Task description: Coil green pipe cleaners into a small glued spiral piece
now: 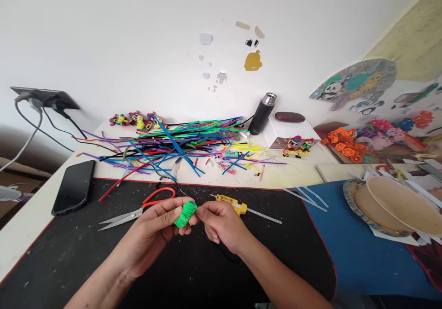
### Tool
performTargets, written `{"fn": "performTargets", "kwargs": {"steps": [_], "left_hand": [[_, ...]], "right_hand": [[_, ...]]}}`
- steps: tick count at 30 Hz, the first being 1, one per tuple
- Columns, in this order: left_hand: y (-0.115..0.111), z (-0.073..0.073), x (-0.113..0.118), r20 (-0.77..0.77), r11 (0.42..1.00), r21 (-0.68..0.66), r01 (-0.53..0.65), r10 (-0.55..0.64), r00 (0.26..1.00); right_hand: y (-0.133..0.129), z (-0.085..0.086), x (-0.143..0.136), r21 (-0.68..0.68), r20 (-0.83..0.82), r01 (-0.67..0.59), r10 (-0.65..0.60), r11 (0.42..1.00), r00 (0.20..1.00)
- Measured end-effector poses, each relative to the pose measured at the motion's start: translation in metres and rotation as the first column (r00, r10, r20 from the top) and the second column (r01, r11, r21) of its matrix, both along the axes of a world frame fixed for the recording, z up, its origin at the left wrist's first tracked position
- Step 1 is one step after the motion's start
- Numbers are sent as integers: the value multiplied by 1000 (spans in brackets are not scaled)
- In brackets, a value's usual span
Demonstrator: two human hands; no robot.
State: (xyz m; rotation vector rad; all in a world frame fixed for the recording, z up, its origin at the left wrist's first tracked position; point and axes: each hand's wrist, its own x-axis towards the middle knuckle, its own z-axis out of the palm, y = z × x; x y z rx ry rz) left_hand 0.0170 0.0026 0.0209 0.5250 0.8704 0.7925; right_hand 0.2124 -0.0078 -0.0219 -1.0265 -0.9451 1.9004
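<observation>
My left hand holds a bright green coil of fuzzy pipe cleaner between thumb and fingers. A small dark blue bit shows at the coil's upper end. Close against the coil's right side, my right hand is closed in a pinch; what sits between its fingertips is too small to make out. Behind my left hand lie scissors with red handles, blades pointing left. Just beyond my right hand rests a yellow hot glue gun, a clear glue stick protruding from its back.
A black mat covers the desk under my hands. Behind it spreads a heap of coloured pipe cleaners. A phone lies left. A black thermos stands by the wall, small fuzzy figures nearby. Bowls sit right.
</observation>
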Motion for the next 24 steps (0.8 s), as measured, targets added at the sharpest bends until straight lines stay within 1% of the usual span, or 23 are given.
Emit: {"fn": "performTargets", "kwargs": {"steps": [9,12,17,24], "left_hand": [[1,-6,-1,4,1000,13,-19,19,1000],[1,-5,-1,3,999,20,-31,31,1000],[1,-1,0,-47,995,45,-86,88,995],[2,0,0,-63,997,43,-69,72,995]], "right_hand": [[2,-3,-2,14,1,27,-27,1000,1000],[2,-3,-2,11,1,29,-29,1000,1000],[3,-6,-3,8,-1,41,-41,999,999],[3,-9,-2,3,6,44,-44,999,999]]}}
